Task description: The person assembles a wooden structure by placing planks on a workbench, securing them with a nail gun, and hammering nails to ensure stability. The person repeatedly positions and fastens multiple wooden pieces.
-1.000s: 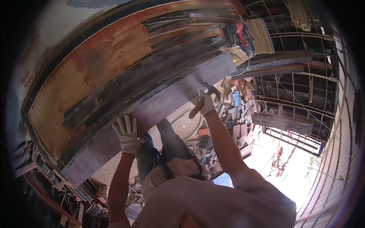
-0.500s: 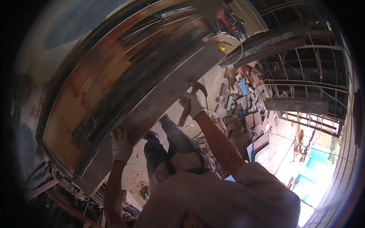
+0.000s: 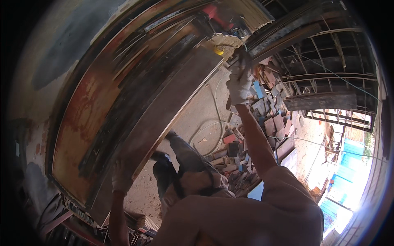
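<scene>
A long, wide dark board (image 3: 164, 106) with a pale near edge lies slanting across the workbench. My left hand (image 3: 120, 178), in a light glove, is at the board's lower left end and grips it; its fingertips blur against the dark wood. My right hand (image 3: 239, 86), also gloved, is raised off the board's far right end and closed around a hammer (image 3: 242, 59). The hammer's head is dark and smeared by motion, and its handle is mostly hidden by the glove.
Behind the board, dark planks and strips (image 3: 135, 78) lie on a stained worktop (image 3: 82, 119). A yellow tape measure (image 3: 218, 50) and a red tool (image 3: 217, 16) are at the far end. Wood offcuts (image 3: 269, 102) heap on the right, and a hose or cable (image 3: 193, 133) loops across the floor.
My right hand has swung up and to the right with the hammer, away from the board. The board appears turned, showing its pale near edge. My left hand has moved down toward its end.
</scene>
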Available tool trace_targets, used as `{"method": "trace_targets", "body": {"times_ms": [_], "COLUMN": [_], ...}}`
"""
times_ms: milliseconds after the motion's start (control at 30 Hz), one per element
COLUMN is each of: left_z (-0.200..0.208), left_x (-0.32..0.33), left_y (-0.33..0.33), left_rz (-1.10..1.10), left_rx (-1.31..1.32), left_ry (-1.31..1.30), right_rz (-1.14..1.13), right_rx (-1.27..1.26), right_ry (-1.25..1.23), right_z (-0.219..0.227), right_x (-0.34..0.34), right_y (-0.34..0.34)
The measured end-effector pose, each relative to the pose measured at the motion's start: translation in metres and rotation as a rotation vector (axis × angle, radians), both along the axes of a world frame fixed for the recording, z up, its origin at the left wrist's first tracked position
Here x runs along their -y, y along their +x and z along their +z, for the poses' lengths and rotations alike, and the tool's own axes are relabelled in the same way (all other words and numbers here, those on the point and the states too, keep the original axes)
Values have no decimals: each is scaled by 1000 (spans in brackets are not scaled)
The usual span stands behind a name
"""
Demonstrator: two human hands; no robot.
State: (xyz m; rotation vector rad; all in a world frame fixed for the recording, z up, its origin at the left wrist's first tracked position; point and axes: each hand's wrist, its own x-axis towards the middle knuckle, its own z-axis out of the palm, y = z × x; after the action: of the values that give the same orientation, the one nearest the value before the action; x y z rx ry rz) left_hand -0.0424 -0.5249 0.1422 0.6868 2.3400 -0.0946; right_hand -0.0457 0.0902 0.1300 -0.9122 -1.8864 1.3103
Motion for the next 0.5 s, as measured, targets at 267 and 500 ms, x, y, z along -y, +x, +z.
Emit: {"method": "trace_targets", "body": {"times_ms": [267, 500], "left_z": [-33, -24], "left_x": [31, 20], "left_y": [20, 12], "left_rz": [-31, 202], "left_rx": [-140, 60], "left_ry": [-114, 7], "right_rz": [377, 225], "right_rx": [820, 444], "right_ry": [-215, -14], "right_z": [-66, -9], "right_x": [48, 55], "right_y": [51, 55]}}
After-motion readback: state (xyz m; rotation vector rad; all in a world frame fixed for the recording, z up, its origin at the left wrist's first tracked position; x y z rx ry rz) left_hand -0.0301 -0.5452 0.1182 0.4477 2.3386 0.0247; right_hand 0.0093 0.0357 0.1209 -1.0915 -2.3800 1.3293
